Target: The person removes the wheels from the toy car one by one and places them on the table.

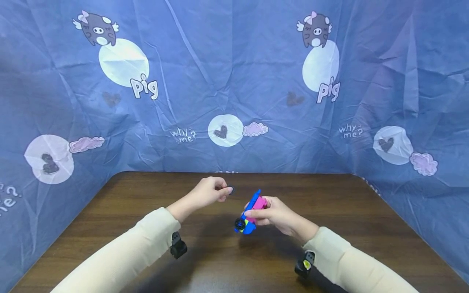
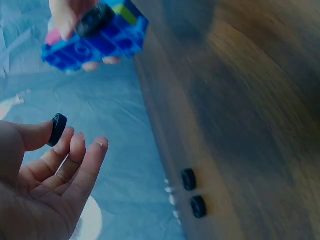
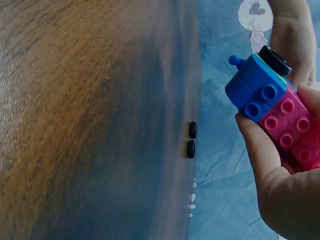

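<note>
A small black toy wheel (image 2: 58,130) is pinched between the thumb and fingertips of my left hand (image 1: 209,191). To its right, my right hand (image 1: 277,216) grips a toy car of building bricks (image 1: 253,211), raised above the table and tilted. Blue, pink and a little lime green make up the car. One black wheel (image 3: 275,61) sits on its side, and pink and blue studs face the right wrist camera. The held wheel and the car are apart. My right fingers hide part of the pink bricks.
Two more black wheels (image 2: 193,192) stand side by side near an edge of the brown wooden table (image 1: 139,228); the head view does not show them. A blue printed cloth (image 1: 234,81) hangs behind and on both sides of the table.
</note>
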A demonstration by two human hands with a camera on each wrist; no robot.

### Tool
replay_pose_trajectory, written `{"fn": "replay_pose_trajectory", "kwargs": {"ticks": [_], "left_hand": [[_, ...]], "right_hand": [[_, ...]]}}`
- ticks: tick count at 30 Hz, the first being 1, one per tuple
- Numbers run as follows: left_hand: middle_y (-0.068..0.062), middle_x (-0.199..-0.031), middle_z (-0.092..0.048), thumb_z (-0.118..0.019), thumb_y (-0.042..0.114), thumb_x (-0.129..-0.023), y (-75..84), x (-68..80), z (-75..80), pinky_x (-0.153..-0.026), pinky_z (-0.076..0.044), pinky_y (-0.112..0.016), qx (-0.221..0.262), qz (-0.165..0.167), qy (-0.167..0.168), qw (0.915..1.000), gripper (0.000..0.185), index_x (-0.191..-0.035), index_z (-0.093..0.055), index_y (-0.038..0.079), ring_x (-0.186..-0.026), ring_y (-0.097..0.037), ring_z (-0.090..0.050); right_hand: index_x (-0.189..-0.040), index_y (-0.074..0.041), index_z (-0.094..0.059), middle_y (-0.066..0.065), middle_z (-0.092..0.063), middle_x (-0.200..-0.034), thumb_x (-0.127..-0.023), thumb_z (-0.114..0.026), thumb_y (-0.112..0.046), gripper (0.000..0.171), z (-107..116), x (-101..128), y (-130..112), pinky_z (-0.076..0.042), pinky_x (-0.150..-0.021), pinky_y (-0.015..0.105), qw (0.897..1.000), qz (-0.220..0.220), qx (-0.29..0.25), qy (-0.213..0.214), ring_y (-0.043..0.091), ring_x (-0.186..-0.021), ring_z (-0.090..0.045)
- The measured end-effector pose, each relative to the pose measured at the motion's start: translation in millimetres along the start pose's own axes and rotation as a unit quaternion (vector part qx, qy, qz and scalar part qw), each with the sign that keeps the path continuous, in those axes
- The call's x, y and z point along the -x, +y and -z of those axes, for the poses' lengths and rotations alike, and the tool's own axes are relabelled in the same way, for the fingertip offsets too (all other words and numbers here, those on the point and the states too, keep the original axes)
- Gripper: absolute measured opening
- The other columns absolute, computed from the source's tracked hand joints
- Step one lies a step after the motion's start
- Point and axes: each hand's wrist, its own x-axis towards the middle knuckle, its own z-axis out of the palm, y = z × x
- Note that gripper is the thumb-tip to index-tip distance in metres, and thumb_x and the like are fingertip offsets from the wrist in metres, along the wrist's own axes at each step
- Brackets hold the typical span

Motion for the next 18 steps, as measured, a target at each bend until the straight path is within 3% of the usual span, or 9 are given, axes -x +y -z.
{"fn": "replay_pose_trajectory", "kwargs": {"ticks": [11, 18], "left_hand": [[-0.01, -0.075, -0.067, -0.058, 0.013, -0.097, -30.6, -0.5, 10.6, -0.07, -0.06, -0.033, 0.06, 0.03, 0.011, 0.9977, 0.024, -0.079, -0.06, -0.003, -0.065, -0.008, -0.063], [-0.02, -0.082, -0.069, -0.056, 0.013, -0.098, -52.3, -0.2, 16.8, -0.069, -0.06, -0.033, 0.049, 0.048, -0.011, 0.9975, 0.025, -0.083, -0.06, -0.006, -0.065, -0.01, -0.064]], "right_hand": [[-0.118, 0.001, -0.056, 0.006, -0.07, -0.105, -0.088, -0.071, -0.024, 0.042, 2, 1, -2, -0.053, -0.096, 0.045, 0.999, -0.015, 0.008, -0.034, 0.022, -0.1, -0.068], [-0.122, 0.004, -0.052, 0.004, -0.069, -0.107, -0.091, -0.069, -0.024, 0.046, 2, 0, -1, -0.052, -0.097, 0.045, 0.998, -0.011, -0.014, -0.065, 0.021, -0.101, -0.068]]}}
